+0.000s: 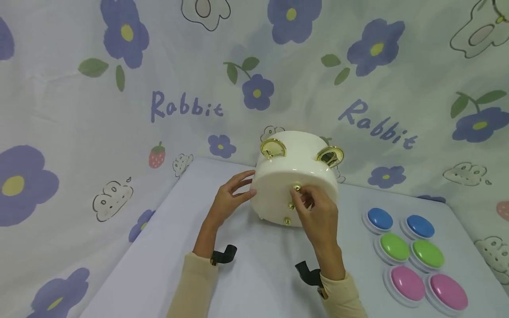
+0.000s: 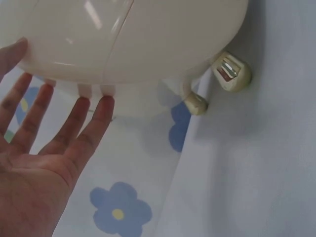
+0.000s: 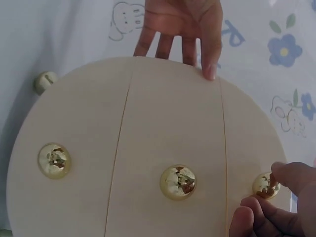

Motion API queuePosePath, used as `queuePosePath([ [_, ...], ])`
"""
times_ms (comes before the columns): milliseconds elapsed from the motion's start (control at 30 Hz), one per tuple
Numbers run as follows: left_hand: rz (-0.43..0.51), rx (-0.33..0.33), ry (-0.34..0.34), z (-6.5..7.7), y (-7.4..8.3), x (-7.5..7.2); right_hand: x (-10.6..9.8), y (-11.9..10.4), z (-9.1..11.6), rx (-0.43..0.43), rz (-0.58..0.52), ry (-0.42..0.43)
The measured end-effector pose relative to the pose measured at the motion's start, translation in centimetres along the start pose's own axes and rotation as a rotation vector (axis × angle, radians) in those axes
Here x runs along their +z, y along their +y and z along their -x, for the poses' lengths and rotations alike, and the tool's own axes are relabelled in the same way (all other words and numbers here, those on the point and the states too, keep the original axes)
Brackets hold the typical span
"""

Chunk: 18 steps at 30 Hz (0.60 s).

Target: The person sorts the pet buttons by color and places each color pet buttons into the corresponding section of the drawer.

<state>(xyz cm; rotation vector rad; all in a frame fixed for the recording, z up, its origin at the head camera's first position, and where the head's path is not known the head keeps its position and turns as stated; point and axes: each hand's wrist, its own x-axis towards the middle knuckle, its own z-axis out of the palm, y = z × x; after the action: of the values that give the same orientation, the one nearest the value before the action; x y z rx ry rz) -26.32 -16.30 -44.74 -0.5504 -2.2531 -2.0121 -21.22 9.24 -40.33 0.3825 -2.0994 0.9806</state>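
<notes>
A cream, round-faced drawer box [image 1: 270,190] stands upright with two gold rings on its top like ears. Three gold knobs run down its front, and thin seams between them divide the face, as the right wrist view shows. My right hand [image 1: 321,216] pinches the top knob [image 3: 265,186] between thumb and fingers. The middle knob [image 3: 178,182] and bottom knob [image 3: 54,161] are untouched. My left hand [image 1: 227,201] rests its outstretched fingertips on the box's left side. From the left wrist, those fingers [image 2: 91,123] look spread and nearly straight, with small feet [image 2: 232,71] under the box.
On the white table [image 1: 254,274], to the right, several round push buttons stand in pairs: blue [image 1: 380,219], green [image 1: 394,247] and pink [image 1: 408,283]. A flower-and-rabbit printed cloth [image 1: 191,70] hangs close behind the box. Black mounts [image 1: 224,255] sit on both wrists.
</notes>
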Motion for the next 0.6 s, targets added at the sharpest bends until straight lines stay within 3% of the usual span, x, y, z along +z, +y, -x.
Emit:
queuePosePath([
  [233,-0.001,-0.033,-0.004,0.8,2.8,1.0,0.1,0.0,0.1,-0.014,-0.019,0.027],
  [367,0.000,-0.026,0.008,0.9,3.0,0.9,0.2,0.0,0.0,-0.045,-0.038,0.044],
  [600,0.002,-0.024,0.003,0.7,3.4,0.6,0.0,-0.2,0.0,-0.019,-0.045,0.016],
])
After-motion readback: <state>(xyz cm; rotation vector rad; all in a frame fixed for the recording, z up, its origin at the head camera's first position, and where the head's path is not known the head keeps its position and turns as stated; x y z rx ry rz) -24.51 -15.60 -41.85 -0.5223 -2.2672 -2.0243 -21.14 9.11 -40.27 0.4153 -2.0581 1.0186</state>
